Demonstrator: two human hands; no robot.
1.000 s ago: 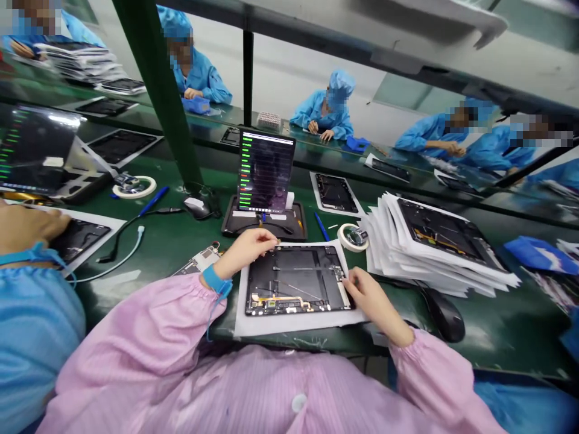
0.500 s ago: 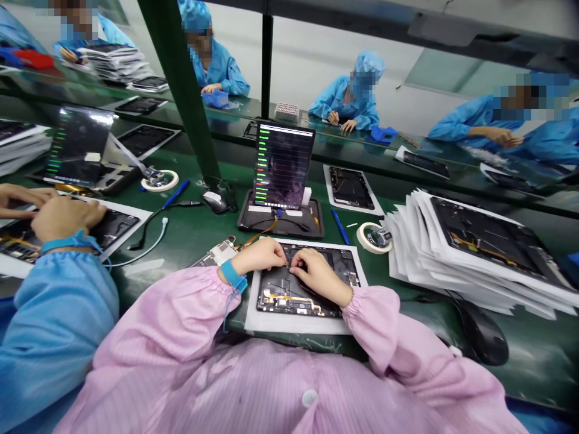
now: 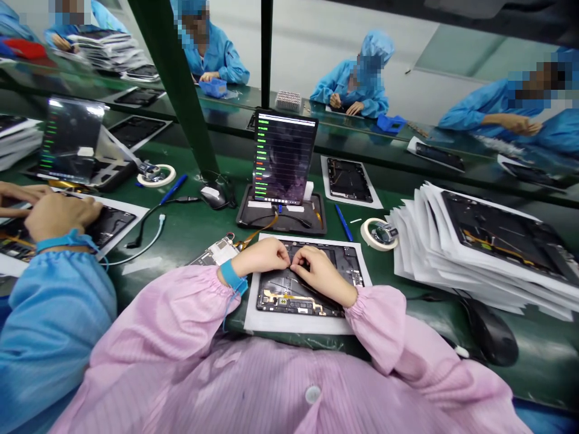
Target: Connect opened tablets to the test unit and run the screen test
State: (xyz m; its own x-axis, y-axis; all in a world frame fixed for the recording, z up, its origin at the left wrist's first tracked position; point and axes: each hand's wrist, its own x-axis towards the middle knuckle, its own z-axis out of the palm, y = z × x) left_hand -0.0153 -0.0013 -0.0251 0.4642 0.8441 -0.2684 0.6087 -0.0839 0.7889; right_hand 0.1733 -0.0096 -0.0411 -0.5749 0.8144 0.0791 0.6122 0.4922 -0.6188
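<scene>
An opened black tablet body (image 3: pixel 312 295) lies on a white sheet (image 3: pixel 294 322) at the table's near edge. My left hand (image 3: pixel 262 256) and my right hand (image 3: pixel 319 274) meet over its upper left part, fingertips pinched together on something too small to name. An orange flex cable (image 3: pixel 257 232) runs from that spot up to the upright tablet (image 3: pixel 284 158), which stands in a black tray (image 3: pixel 283 220) and shows a list of green bars. A blue wrist strap (image 3: pixel 234 277) sits on my left wrist.
A tape roll (image 3: pixel 379 235) and a blue pen (image 3: pixel 344 223) lie right of the tray. A stack of tablet bodies on sheets (image 3: pixel 488 244) fills the right side, with a black mouse (image 3: pixel 491 334) before it. A co-worker's hands (image 3: pixel 54 211) work at the left. A circuit board (image 3: pixel 212 253) lies by my left wrist.
My right hand moved from the tablet body's right edge to its upper left, meeting my left hand there. Both hands now stay pinched together.
</scene>
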